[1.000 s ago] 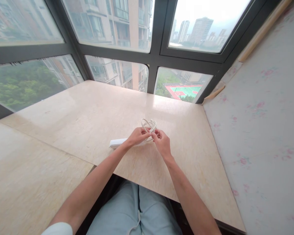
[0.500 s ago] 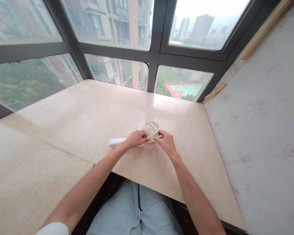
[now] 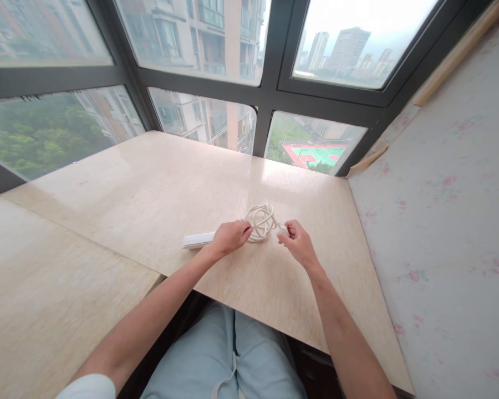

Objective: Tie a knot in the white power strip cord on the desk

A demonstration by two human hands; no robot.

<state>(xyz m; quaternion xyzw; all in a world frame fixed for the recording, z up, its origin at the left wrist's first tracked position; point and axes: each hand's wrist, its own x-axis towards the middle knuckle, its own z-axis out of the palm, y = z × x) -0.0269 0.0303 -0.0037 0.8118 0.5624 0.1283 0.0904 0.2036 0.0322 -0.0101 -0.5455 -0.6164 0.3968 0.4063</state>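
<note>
A coil of white cable [image 3: 260, 220] lies on the beige marble sill [image 3: 149, 194], joined to a white power strip [image 3: 198, 240] that sticks out to the left. My left hand [image 3: 229, 238] is closed over the near end of the strip and the left side of the coil. My right hand [image 3: 296, 243] pinches a strand of the cable just right of the coil, pulled slightly away from it.
Dark-framed windows [image 3: 270, 91] run along the sill's far and left edges. A wall with pink flowered paper [image 3: 441, 210] rises on the right. My legs in light blue trousers [image 3: 228, 360] show below the sill's front edge.
My right hand has moved right, away from the left hand, drawing a cable strand out. The coil has sunk from upright between my fingers to lying on the sill.
</note>
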